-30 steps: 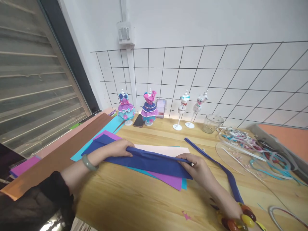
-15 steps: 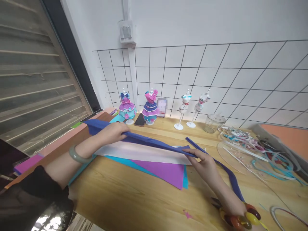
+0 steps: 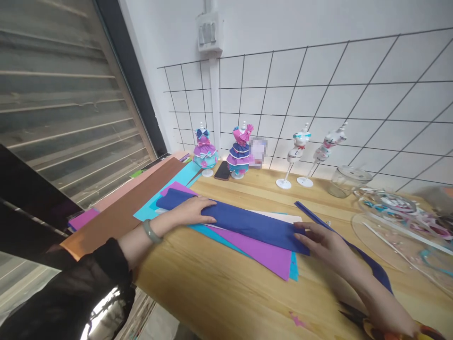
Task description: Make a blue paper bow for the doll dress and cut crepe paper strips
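Note:
A folded dark blue sheet [image 3: 247,222], long and narrow, lies flat across a stack of coloured sheets on the table. My left hand [image 3: 193,211] rests on its left part, fingers spread and thumb apart. At the right end of the blue sheet is my right hand [image 3: 327,243], its fingers stretched out and touching the edge, not closed round it. Beneath, a white sheet [image 3: 279,216], a purple sheet [image 3: 272,259] and a turquoise sheet [image 3: 294,267] stick out. A dark blue strip [image 3: 375,269] curves behind my right wrist.
Two small dress forms in ruffled dresses [image 3: 205,156] stand at the back beside a phone [image 3: 222,170]. Two white dress forms [image 3: 297,146], a glass jar [image 3: 348,182] and tangled ribbons [image 3: 396,208] are rightward. Dark scissors [image 3: 352,314] lie partly under my right forearm; brown sheets [image 3: 127,208] lie left.
The blue sheet, held raised on edge between both hands before, now lies flat on the stack. Both hands have loosened their hold. The view has shifted leftward.

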Tool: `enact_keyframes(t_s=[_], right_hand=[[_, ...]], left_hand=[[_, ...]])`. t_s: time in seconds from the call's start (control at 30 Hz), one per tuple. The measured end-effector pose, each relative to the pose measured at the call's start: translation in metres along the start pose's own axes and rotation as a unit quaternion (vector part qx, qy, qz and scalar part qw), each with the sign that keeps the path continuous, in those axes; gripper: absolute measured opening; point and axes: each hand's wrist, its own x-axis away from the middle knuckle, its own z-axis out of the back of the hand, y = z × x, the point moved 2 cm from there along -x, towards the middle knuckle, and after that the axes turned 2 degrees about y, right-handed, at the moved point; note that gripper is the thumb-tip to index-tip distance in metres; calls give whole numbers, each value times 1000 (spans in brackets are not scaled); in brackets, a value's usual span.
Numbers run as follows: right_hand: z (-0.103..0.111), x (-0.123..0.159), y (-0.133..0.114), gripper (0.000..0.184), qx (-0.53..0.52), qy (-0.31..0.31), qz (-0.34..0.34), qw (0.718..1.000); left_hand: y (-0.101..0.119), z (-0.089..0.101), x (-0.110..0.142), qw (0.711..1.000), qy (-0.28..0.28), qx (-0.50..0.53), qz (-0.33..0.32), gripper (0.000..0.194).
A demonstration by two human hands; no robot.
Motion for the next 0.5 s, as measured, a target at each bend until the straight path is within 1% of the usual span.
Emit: enact_keyframes(t_s=[0.1,0.17,0.23,0.33,0.4,0.5], right_hand=[[-6,-3,11,39,14,47,15,999],[-10,-4,14,40,14,52,23,998],[-14,-3,15,40,14,30,9,999],[-15,-1,14,40,10,-13,-26,1000],[-14,-1,13,34,-5,-19,-41,999],[-12,0,8,23,-29,-34,-50,998]], left_hand=[[-5,1,-9,1000,-25,1,-4,58],[-8,-1,-13,999,-54,3,5,50],[-11,-2,-16,997,-71,16,14,45],[-12,1,-19,997,-67,35,11,48],[-12,4,-20,997,-68,41,14,53],[-13,5,-22,994,-91,50,32,55]])
